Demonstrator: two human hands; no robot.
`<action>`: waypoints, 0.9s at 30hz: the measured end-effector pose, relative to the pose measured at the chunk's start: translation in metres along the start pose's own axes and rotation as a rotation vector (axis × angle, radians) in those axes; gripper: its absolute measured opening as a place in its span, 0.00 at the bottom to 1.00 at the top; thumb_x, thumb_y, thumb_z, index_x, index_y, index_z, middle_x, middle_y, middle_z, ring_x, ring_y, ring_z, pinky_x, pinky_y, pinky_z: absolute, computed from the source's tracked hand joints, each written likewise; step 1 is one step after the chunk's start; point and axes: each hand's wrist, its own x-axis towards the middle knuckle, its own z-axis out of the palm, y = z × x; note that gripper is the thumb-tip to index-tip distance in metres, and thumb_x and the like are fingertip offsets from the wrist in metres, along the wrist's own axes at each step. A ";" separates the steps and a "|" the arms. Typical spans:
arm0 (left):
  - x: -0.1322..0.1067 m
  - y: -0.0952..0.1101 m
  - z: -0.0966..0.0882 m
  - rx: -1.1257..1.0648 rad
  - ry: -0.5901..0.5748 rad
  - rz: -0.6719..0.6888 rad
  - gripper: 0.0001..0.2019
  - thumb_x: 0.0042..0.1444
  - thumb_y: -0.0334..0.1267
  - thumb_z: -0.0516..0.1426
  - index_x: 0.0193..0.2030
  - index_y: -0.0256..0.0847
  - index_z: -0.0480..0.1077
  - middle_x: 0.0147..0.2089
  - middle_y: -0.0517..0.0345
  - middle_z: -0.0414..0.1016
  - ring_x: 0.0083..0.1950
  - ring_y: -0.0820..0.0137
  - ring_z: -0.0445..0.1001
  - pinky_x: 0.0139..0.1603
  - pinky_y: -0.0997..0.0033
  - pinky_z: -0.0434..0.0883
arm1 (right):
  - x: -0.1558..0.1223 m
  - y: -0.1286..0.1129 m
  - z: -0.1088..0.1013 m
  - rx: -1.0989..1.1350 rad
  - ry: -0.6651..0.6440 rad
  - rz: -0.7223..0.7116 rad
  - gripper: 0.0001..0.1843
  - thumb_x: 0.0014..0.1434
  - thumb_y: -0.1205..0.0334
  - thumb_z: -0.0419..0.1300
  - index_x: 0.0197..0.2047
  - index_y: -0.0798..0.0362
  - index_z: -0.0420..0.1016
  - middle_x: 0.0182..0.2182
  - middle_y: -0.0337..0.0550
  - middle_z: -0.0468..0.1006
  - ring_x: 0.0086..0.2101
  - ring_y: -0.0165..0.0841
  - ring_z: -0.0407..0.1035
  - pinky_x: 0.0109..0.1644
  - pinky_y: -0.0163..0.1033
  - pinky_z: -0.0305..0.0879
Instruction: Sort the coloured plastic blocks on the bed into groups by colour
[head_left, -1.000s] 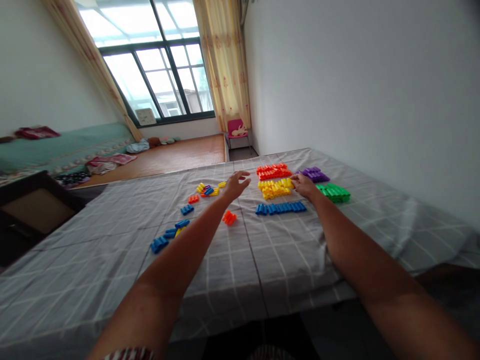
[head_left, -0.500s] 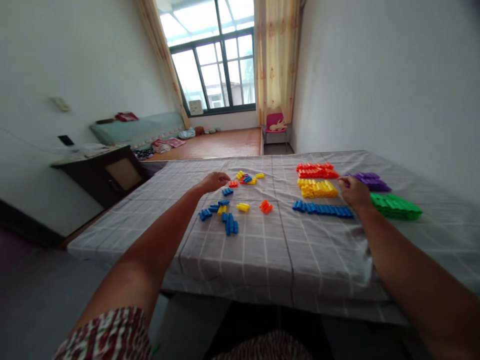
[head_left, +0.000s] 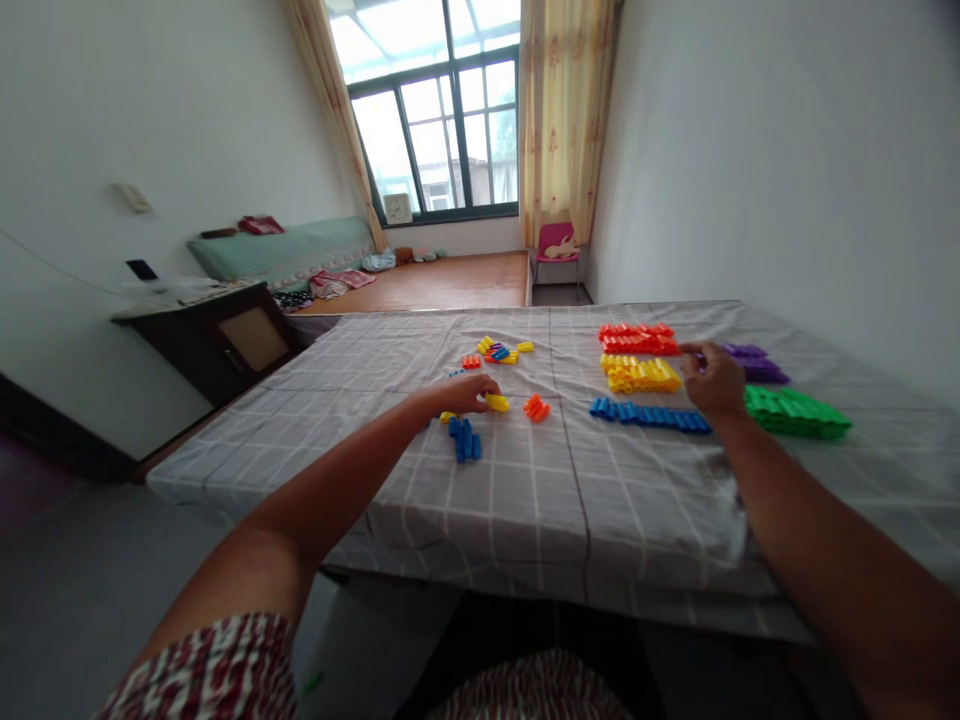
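Note:
Small plastic pieces lie on a grey checked sheet (head_left: 525, 500). At the right they are sorted into rows: orange-red (head_left: 637, 340), yellow (head_left: 641, 375), blue (head_left: 649, 415), purple (head_left: 757, 365) and green (head_left: 795, 412). My left hand (head_left: 463, 393) is curled with its fingertips pinching a loose yellow piece (head_left: 497, 403). Beside it lie loose blue pieces (head_left: 465, 440), an orange pair (head_left: 536, 407) and a mixed cluster (head_left: 499, 352). My right hand (head_left: 712, 380) is closed between the yellow row and the purple row; what its fingers hold is hidden.
The sheet covers a wide bed whose front edge runs just before my knees. A white wall (head_left: 787, 180) borders it on the right. A dark cabinet (head_left: 217, 345) stands at the left. Farther back are a green couch (head_left: 285, 255), a pink chair (head_left: 559, 245) and a window (head_left: 442, 140).
My left hand came back from the mixed cluster toward me and closed on the yellow piece. My right hand drew off the yellow row toward the purple one and closed. The camera swung left.

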 end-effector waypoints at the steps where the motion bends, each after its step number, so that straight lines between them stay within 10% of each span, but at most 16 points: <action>1: 0.006 0.003 0.002 -0.012 0.019 0.001 0.13 0.44 0.36 0.63 0.39 0.42 0.77 0.37 0.58 0.78 0.38 0.69 0.73 0.42 0.73 0.69 | 0.000 -0.003 -0.001 0.014 -0.001 -0.006 0.17 0.55 0.64 0.50 0.43 0.53 0.76 0.40 0.53 0.80 0.38 0.42 0.73 0.47 0.48 0.68; 11: 0.110 0.074 0.028 -0.697 0.074 -0.036 0.19 0.48 0.36 0.64 0.48 0.37 0.70 0.38 0.56 0.76 0.37 0.71 0.76 0.39 0.67 0.74 | -0.009 -0.047 0.000 0.304 -0.221 -0.166 0.17 0.61 0.53 0.54 0.48 0.51 0.75 0.45 0.49 0.78 0.35 0.35 0.72 0.38 0.41 0.72; 19: 0.159 0.107 0.051 -0.807 0.133 0.105 0.13 0.47 0.36 0.65 0.39 0.36 0.70 0.31 0.59 0.75 0.33 0.76 0.72 0.37 0.72 0.72 | -0.013 -0.058 0.002 0.766 -0.573 0.021 0.24 0.55 0.45 0.62 0.50 0.49 0.76 0.44 0.45 0.81 0.43 0.39 0.75 0.47 0.46 0.74; 27: 0.143 0.072 0.033 -0.666 0.297 -0.041 0.20 0.53 0.45 0.61 0.51 0.38 0.73 0.38 0.54 0.76 0.40 0.70 0.73 0.43 0.67 0.73 | 0.007 -0.004 0.010 0.543 -0.110 0.339 0.28 0.44 0.41 0.68 0.39 0.55 0.74 0.33 0.48 0.81 0.34 0.40 0.76 0.41 0.46 0.73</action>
